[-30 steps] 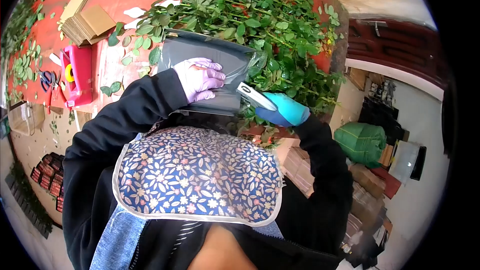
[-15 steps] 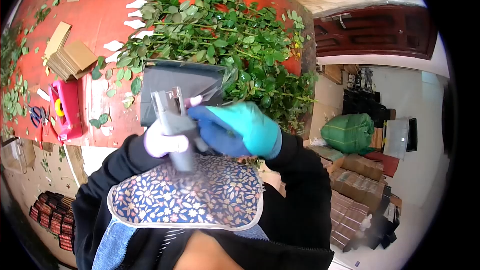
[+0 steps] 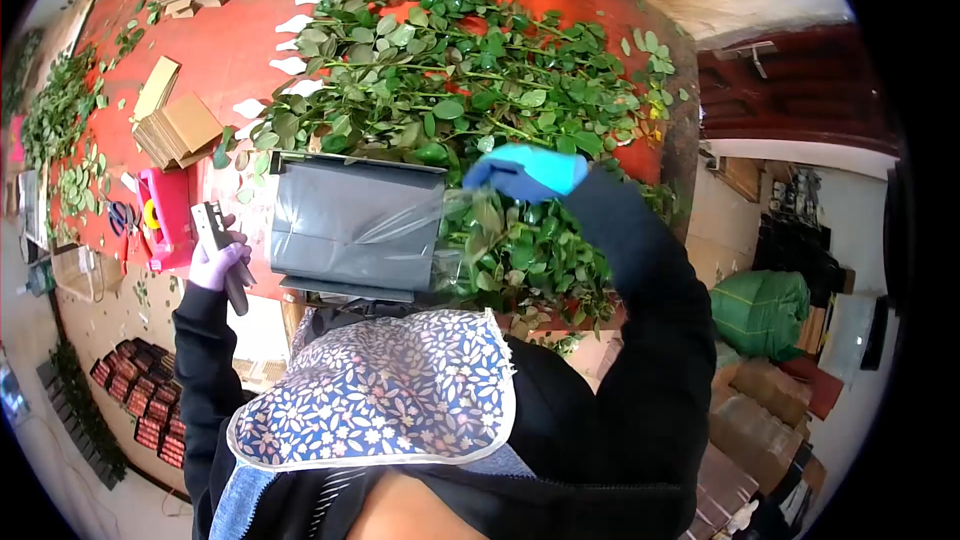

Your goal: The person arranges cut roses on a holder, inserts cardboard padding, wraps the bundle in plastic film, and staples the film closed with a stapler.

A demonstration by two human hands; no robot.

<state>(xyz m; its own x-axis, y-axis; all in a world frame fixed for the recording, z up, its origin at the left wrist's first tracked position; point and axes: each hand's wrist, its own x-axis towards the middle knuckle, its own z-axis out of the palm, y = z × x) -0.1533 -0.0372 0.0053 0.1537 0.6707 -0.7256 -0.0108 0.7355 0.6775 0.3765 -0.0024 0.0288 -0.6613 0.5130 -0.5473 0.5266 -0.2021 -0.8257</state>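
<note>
My left hand [image 3: 218,265], in a pale purple glove, is closed around a grey stapler [image 3: 237,292] at the left of a wrapped bundle. The bundle is a dark grey sheet wrap [image 3: 350,230] with clear film at its right end, lying at the table's front edge. Leafy green stems [image 3: 500,250] extend from that end. Above them is my right hand [image 3: 525,174], in a blue and teal glove, its fingers pointing left and smeared by motion. Whether they touch the leaves or film is not clear.
Leafy stems with white sleeved heads [image 3: 290,66] lie across the red table [image 3: 240,50]. Folded cardboard pieces [image 3: 180,130], a pink tape dispenser [image 3: 165,215] and scissors [image 3: 122,218] are at left. A green sack [image 3: 762,312] and cardboard stacks stand at right.
My hands have moved apart: the left went left with the stapler, the right went up and right over the stems. The wrapped bundle is now uncovered. The view has shifted slightly.
</note>
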